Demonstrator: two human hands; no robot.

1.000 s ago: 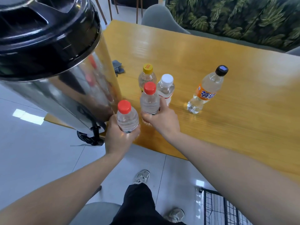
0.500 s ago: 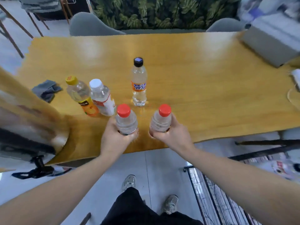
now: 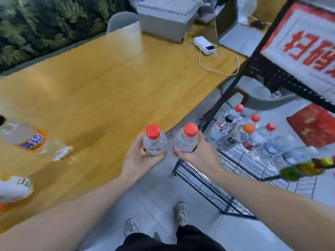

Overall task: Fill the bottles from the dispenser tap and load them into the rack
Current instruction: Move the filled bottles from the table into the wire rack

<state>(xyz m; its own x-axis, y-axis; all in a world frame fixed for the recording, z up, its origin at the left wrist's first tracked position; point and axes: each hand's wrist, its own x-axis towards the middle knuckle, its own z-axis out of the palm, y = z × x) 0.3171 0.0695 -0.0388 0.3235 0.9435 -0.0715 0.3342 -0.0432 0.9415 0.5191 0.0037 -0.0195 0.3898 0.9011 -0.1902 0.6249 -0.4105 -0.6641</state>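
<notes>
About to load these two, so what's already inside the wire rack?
The wire rack holds capped bottles standing at its far end; the near mesh looks bare. A blurred object covers its right part.

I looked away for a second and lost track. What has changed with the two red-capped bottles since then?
Both bottles have left the table: the left hand and right hand carried them off its edge toward the wire rack, the view turning right with them. Each hand keeps its grip on its red-capped bottle, caps on.
</notes>
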